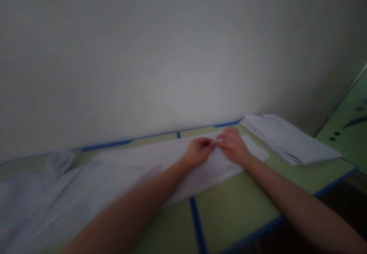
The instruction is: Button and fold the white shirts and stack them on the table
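A long white cloth [160,148] lies spread over the green tabletop, flat toward the right and rumpled at the left. My left hand [200,150] is closed, with thumb and fingertips pinching a bit of the cloth near its right part. Right beside it, my right hand [233,145] is closed on the same small raised piece of cloth. The fingertips of both hands almost meet there. The picture is dim and blurred, so the exact shape of the pinched piece is hard to make out.
A folded stack of white cloth [289,139] lies at the table's right end. The green table [235,212] has blue edges and a blue seam, and stands against a grey wall [172,55]. A green panel with dark markings [346,120] rises at the far right.
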A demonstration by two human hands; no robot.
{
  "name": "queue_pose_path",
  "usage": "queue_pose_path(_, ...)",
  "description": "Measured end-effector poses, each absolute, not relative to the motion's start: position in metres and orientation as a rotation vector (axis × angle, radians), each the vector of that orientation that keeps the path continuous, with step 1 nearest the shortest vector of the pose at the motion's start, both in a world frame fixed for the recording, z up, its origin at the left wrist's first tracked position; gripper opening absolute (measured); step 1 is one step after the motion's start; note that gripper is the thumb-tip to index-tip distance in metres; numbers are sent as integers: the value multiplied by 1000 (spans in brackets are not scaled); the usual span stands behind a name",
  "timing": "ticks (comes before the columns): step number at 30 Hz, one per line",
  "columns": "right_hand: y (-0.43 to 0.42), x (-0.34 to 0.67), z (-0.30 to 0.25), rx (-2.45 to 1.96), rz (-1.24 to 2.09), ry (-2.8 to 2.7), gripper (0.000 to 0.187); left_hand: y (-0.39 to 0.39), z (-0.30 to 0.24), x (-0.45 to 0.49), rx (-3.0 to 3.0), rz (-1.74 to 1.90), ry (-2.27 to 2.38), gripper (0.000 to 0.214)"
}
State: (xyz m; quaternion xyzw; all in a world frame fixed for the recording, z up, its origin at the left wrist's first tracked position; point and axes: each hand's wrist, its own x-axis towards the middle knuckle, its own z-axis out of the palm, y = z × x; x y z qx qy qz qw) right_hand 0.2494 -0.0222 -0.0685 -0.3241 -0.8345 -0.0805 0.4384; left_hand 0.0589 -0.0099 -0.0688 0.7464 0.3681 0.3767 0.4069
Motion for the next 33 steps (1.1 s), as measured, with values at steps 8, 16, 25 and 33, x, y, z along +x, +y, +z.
queue_pose_path(8,-28,243,-67,-1001,-2,-1927,24,-14,-69,62,1942,1013,961,25)
queue_pose_path(16,-29,238,-68,-1049,63,-1868,32,-19,-66,61,2193,1093,1002,20)
queue_pose_path(25,-26,237,-71,-1046,107,-1886,21,-24,-61,58,2424,1075,1081,22)
queue_pose_path(33,-23,244,-65,-968,271,-1989,18,-16,-73,62,2110,1070,1116,21)
